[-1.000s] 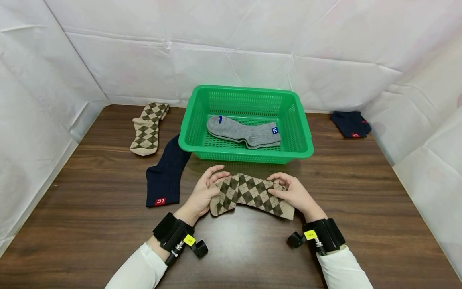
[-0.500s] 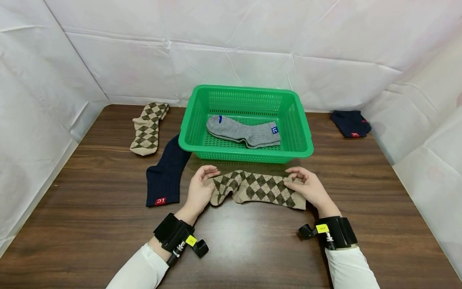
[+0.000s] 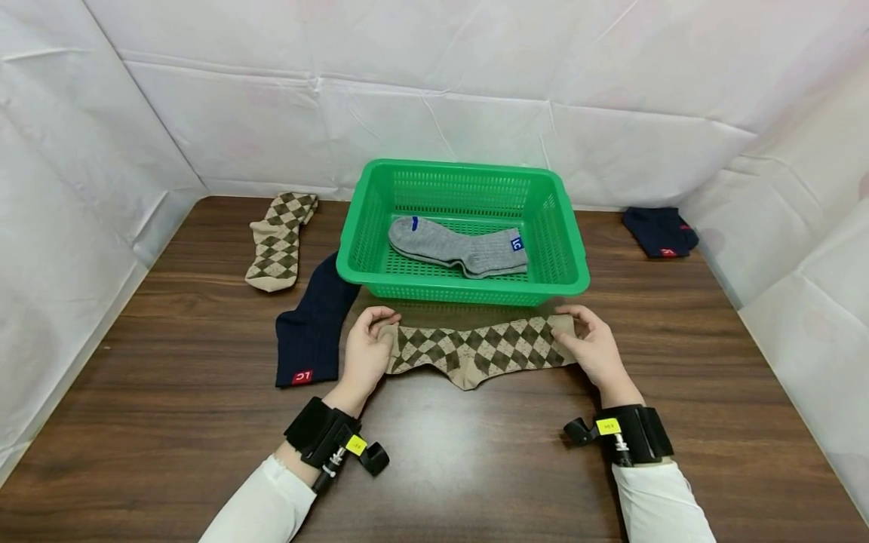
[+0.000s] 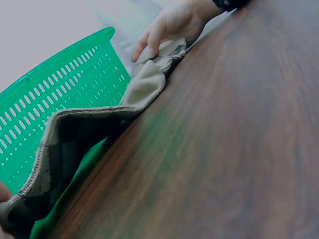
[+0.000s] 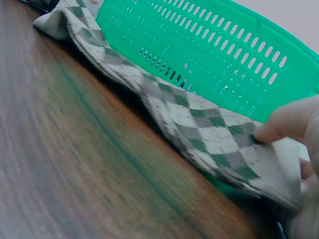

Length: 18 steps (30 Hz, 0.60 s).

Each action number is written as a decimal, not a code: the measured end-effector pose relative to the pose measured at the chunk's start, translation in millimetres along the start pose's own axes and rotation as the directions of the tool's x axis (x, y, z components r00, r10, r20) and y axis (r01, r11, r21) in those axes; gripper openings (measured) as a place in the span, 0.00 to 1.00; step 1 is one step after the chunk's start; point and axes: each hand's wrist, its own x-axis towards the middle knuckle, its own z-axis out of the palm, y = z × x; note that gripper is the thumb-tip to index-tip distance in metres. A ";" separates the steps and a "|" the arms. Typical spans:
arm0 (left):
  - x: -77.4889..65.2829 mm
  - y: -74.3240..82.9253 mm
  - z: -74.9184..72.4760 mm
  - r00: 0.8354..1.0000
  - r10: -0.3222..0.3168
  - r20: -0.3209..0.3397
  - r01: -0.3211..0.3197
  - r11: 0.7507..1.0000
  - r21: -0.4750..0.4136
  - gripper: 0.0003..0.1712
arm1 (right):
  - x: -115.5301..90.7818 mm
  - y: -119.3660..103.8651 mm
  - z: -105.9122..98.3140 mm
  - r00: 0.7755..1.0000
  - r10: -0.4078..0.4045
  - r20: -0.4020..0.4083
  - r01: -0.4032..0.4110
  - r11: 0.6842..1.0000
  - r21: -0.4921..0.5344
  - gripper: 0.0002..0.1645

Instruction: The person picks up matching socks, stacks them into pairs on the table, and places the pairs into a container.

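A beige sock with brown diamonds (image 3: 509, 345) is stretched sideways between my two hands, in front of the green basket. My left hand (image 3: 369, 348) pinches its left end, and my right hand (image 3: 592, 345) pinches the plain beige right end between thumb and fingers. The heel part sags at the middle. In the right wrist view the sock (image 5: 209, 127) runs just above the wooden table, close to the basket wall. The left wrist view shows the raised sock edge (image 4: 47, 149), with only a bit of my left hand at the frame's border.
The green basket (image 3: 462, 294) holds grey socks (image 3: 468, 247) with a blue label. A second diamond sock (image 3: 274, 245) lies at the back left. One navy sock (image 3: 308, 324) touches the basket's left side; another, folded navy sock (image 3: 657, 232) lies far right. White sheeting (image 3: 434, 90) encloses the table.
My right hand has moved right and slightly away from me, and my left hand slightly left. The bunched diamond sock is now pulled out straighter, its heel pointing toward me.
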 end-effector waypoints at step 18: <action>-5.7 3.7 -4.9 0.992 0.087 0.095 -0.128 0.744 0.656 0.12 | 1.8 1.6 2.5 0.952 0.055 -0.301 -0.054 0.998 0.013 0.20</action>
